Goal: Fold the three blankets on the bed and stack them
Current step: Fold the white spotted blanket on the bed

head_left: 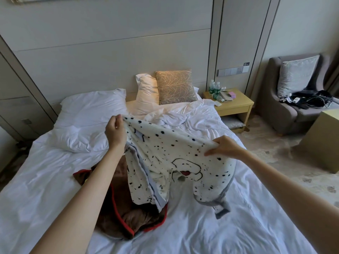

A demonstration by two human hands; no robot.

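Two blankets in view, both on one double bed point(201, 226) with a white sheet.

1. Bed: holds a rumpled white duvet point(192, 120) towards the headboard, a large white pillow point(88, 121) at its left, and a brown patterned cushion point(176, 87) leaning upright on a second white pillow.
2. Spotted blanket point(165, 153), white with black dots and grey trim: lifted over mid-bed and stretched along its top edge, the rest hanging in folds. Left hand point(114, 132) pinches the far corner; right hand point(224, 148) grasps the near corner with curled fingers.
3. Brown blanket point(124, 213), red-edged: heaped unfolded on the sheet, beneath and left of the spotted one, partly covered by it.
4. Armchair point(286, 114), grey, right of the room: holds a pale cushion point(297, 74) upright at its back and dark tangled items on its seat.
5. Nightstand point(236, 105), light wood, just beside the bed's right edge: top carries water bottles point(214, 88) and small flat items; lower open shelf holds something pale, unclear.

Open room: bare sheet runs along the left side and across the near right.
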